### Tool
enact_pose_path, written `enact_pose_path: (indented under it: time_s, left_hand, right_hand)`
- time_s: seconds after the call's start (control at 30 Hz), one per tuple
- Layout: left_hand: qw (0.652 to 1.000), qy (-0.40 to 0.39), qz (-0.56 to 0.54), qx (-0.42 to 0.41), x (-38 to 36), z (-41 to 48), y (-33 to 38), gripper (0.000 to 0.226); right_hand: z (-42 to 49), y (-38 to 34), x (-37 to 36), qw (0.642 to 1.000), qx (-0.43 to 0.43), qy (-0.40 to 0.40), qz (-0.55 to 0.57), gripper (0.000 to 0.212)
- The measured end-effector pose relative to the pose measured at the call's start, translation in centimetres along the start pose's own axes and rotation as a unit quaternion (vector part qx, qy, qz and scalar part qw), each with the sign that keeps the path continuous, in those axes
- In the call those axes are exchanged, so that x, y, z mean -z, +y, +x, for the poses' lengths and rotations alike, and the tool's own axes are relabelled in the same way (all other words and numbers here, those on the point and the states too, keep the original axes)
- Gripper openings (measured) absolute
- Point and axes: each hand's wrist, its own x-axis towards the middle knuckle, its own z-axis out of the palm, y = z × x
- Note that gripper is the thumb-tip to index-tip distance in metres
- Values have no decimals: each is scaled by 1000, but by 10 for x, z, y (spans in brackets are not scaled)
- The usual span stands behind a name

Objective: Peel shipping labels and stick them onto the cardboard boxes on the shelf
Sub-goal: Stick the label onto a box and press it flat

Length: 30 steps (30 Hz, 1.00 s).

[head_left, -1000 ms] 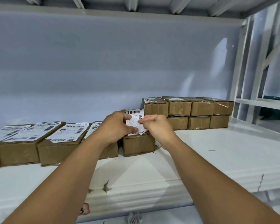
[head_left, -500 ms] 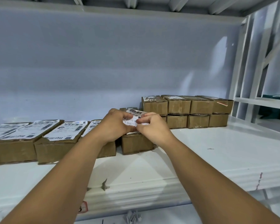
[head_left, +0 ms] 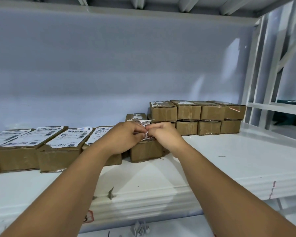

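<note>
A white shipping label [head_left: 142, 123] with black print is pinched between my left hand [head_left: 125, 136] and my right hand [head_left: 162, 134], fingertips meeting at its near edge. It is bent and lies low over a small cardboard box [head_left: 146, 150] in the middle of the white shelf [head_left: 229, 161]. Most of the label is hidden behind my fingers. To the left, several cardboard boxes [head_left: 58, 151] carry white labels on top. To the right, a two-layer stack of brown boxes [head_left: 195, 117] shows only torn label scraps.
The shelf's front edge [head_left: 143, 199] is chipped, with a red-and-white tag [head_left: 89, 217] below it. Crumpled paper [head_left: 140, 228] lies under the shelf. White metal uprights [head_left: 263, 74] and another shelf stand at the right. A pale wall closes the back.
The label stood upright between my hands a second ago; it now lies folded down over the middle box, and both hands have closed in together on it.
</note>
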Motion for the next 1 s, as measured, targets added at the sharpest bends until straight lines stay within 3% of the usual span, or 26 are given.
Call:
enact_pose_path:
  time_s: [0.17,0.3,0.6,0.73,1.0]
  left_hand:
    - [999,-22,14,35,3,-6,6,27]
    - [998,-23,-39,48,7,-7,5,29]
    - [996,-53,-71,-12,8,-10,9,31]
    - [993,-96,-64,-13,9,-8,4,6]
    - [988,-138,-71,13,12,-6,3,29]
  right_hand:
    - [-1,-2,3,1000,-8,12,20,22]
    - [-2,-2,5,999,-7,25,20,22]
    - [-3,-4,11,996,-14,22,81,28]
    - [2,-1,11,992,-33,-12,117,30]
    - [11,6,12,988,-92,-38,118,33]
